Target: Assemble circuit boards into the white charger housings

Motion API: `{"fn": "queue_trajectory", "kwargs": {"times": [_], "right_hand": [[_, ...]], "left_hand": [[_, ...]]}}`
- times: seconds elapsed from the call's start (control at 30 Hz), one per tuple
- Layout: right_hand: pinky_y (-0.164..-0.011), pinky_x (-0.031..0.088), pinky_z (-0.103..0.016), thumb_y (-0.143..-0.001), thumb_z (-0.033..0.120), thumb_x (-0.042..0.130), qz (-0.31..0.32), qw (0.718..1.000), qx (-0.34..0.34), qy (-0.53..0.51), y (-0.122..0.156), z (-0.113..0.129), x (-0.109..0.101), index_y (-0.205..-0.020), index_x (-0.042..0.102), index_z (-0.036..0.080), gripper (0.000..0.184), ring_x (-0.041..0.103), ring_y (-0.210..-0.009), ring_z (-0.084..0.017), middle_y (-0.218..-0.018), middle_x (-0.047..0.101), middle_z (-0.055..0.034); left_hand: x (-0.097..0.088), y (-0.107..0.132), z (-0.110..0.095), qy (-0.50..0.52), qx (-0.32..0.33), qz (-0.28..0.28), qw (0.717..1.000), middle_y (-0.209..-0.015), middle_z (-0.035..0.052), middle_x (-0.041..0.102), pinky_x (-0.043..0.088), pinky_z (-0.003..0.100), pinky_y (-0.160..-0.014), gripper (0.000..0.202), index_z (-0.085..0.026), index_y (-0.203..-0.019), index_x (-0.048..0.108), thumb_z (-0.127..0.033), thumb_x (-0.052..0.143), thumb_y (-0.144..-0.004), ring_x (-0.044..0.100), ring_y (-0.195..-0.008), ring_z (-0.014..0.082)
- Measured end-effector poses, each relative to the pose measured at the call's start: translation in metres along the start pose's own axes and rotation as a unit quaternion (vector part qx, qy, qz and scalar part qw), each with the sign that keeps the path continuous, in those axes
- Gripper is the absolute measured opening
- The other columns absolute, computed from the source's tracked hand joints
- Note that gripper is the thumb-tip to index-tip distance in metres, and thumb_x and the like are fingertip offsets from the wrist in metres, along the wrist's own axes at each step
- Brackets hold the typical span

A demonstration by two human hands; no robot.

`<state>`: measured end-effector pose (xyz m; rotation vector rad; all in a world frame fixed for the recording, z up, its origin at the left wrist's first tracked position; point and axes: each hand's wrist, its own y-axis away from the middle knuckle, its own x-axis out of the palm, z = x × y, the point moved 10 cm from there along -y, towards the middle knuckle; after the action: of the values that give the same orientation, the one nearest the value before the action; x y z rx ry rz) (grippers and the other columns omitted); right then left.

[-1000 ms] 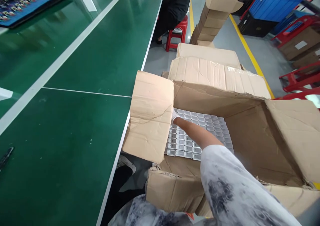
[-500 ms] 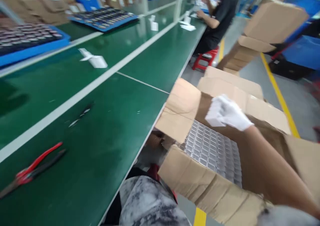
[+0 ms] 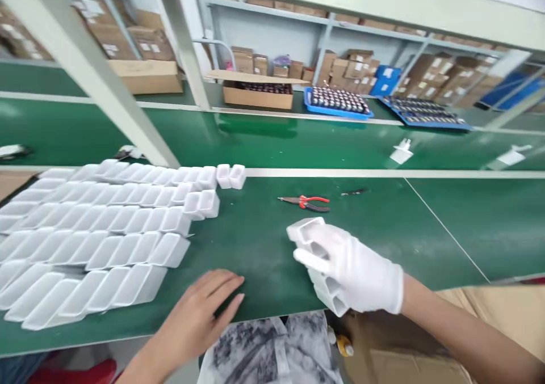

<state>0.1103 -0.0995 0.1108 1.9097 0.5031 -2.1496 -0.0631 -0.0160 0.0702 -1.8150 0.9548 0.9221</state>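
Observation:
My right hand (image 3: 344,268), in a white glove, grips several white open-ended plastic cases (image 3: 326,293) in a stack, just above the table's front edge. My left hand (image 3: 208,310) is bare and holds nothing; its fingers stretch out at the green table (image 3: 255,248). To its left, many similar white cases (image 3: 136,250) lie in slanting rows. Red-and-black pliers (image 3: 304,202) lie beyond my right hand, with a small dark tool (image 3: 354,192) to the right of them.
White plug-shaped parts (image 3: 401,151) rest on the far green strip. Behind stand blue trays (image 3: 338,109) of small parts and an open cardboard box (image 3: 258,96). A slanted post (image 3: 91,72) rises at left. A large carton (image 3: 502,310) is at lower right.
The view has swung left from the carton to the table. My right hand has moved from over the carton to the table with white cases in it. My left hand has come into view.

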Motion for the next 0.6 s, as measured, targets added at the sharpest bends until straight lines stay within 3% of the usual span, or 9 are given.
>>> {"fn": "queue_trajectory", "kwargs": {"times": [0.13, 0.23, 0.33, 0.43, 0.53, 0.6], "right_hand": [[-0.1, 0.043, -0.051, -0.063, 0.02, 0.073, 0.103, 0.972, -0.21, 0.028, -0.099, 0.047, 0.027, -0.141, 0.045, 0.03, 0.083, 0.051, -0.118, -0.031, -0.127, 0.054, -0.0145], [-0.105, 0.039, -0.051, -0.065, 0.021, 0.077, 0.145, 0.942, -0.293, 0.072, -0.146, 0.07, 0.047, -0.141, 0.045, 0.033, 0.083, 0.046, -0.126, -0.031, -0.126, 0.056, -0.0114], [-0.106, 0.038, -0.049, -0.069, 0.024, 0.077, 0.148, 0.924, -0.33, 0.122, -0.182, 0.077, 0.068, -0.142, 0.044, 0.036, 0.08, 0.04, -0.134, -0.031, -0.131, 0.055, -0.0105], [-0.109, 0.037, -0.047, -0.087, 0.022, 0.062, 0.096, 0.913, -0.358, 0.172, -0.207, 0.079, 0.077, -0.139, 0.047, 0.039, 0.056, 0.042, -0.135, -0.028, -0.138, 0.053, -0.0072], [-0.11, 0.036, -0.046, -0.095, 0.018, 0.051, 0.056, 0.913, -0.359, 0.186, -0.218, 0.076, 0.07, -0.135, 0.049, 0.043, 0.047, 0.044, -0.135, -0.025, -0.144, 0.049, -0.0037], [-0.107, 0.038, -0.047, -0.096, 0.018, 0.051, 0.041, 0.923, -0.339, 0.178, -0.216, 0.07, 0.054, -0.133, 0.049, 0.041, 0.044, 0.046, -0.133, -0.026, -0.146, 0.047, -0.0056]], "left_hand": [[-0.005, 0.042, 0.015, 0.015, -0.074, -0.027, 0.997, -0.104, 0.008, 0.072, 0.061, 0.033, -0.084, 0.023, -0.022, -0.113, 0.065, -0.028, 0.052, -0.095, 0.07, -0.095, 0.0225], [-0.001, 0.055, 0.029, 0.039, -0.127, -0.031, 0.991, -0.106, 0.0065, 0.072, 0.062, 0.034, -0.084, 0.022, -0.024, -0.114, 0.064, -0.029, 0.052, -0.096, 0.07, -0.097, 0.0231], [0.004, 0.054, 0.04, 0.074, -0.165, -0.023, 0.983, -0.107, 0.007, 0.071, 0.063, 0.033, -0.081, 0.024, -0.025, -0.114, 0.064, -0.03, 0.05, -0.097, 0.07, -0.098, 0.0232], [0.011, 0.048, 0.046, 0.093, -0.176, 0.006, 0.98, -0.109, 0.0079, 0.07, 0.063, 0.035, -0.081, 0.026, -0.026, -0.117, 0.064, -0.029, 0.049, -0.096, 0.069, -0.098, 0.0246], [0.02, 0.044, 0.049, 0.086, -0.171, 0.034, 0.981, -0.113, 0.0072, 0.069, 0.061, 0.043, -0.09, 0.029, -0.026, -0.122, 0.062, -0.029, 0.049, -0.096, 0.068, -0.102, 0.0262], [0.025, 0.043, 0.052, 0.074, -0.169, 0.045, 0.982, -0.117, 0.0067, 0.068, 0.059, 0.046, -0.095, 0.033, -0.026, -0.126, 0.059, -0.031, 0.048, -0.096, 0.068, -0.106, 0.0266]]}}
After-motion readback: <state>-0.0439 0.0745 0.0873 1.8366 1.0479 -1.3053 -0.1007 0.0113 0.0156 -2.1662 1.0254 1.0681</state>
